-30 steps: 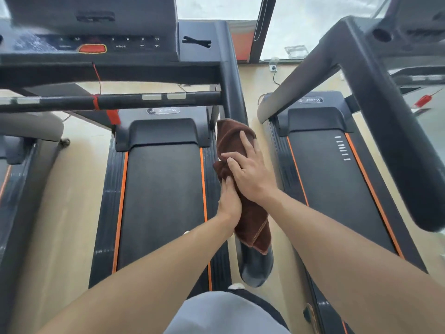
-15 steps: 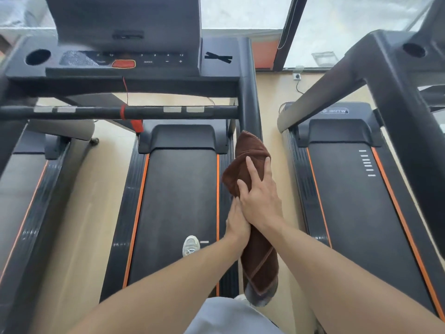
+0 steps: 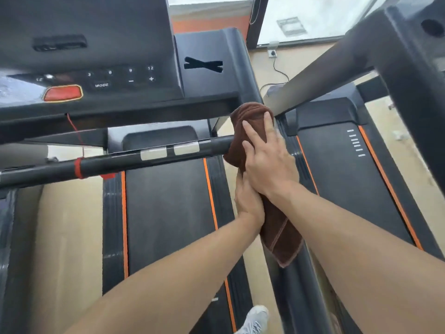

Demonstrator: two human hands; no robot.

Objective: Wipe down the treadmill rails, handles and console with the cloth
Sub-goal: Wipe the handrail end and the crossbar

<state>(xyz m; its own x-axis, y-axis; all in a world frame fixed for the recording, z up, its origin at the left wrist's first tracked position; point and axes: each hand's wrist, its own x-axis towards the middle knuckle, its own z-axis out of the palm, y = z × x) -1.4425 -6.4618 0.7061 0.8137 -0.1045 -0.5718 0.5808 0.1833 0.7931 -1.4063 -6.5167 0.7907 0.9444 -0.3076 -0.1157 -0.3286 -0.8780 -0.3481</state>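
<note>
A brown cloth (image 3: 277, 227) is wrapped over the treadmill's right side rail, which it hides almost wholly. My right hand (image 3: 267, 160) lies flat on top of the cloth near its upper end, just below the console's right corner (image 3: 212, 68). My left hand (image 3: 248, 201) grips the cloth and rail from the left, partly under my right wrist. The cloth's lower end hangs loose over the rail. The black console (image 3: 101, 80) with a red stop button (image 3: 63, 93) sits upper left. A black crossbar handle (image 3: 134, 157) runs left from the cloth.
The black belt (image 3: 168, 208) with orange stripes lies below. A second treadmill (image 3: 346, 165) stands close on the right, its grey handrail (image 3: 320, 78) angling up. Another machine (image 3: 7, 237) is at the left edge. My white shoe (image 3: 255, 319) stands on the belt. A wall socket and cord (image 3: 273, 54) are behind.
Both hands slid the cloth up the right rail toward the console. My head moved forward, so the console looks larger and closer.
</note>
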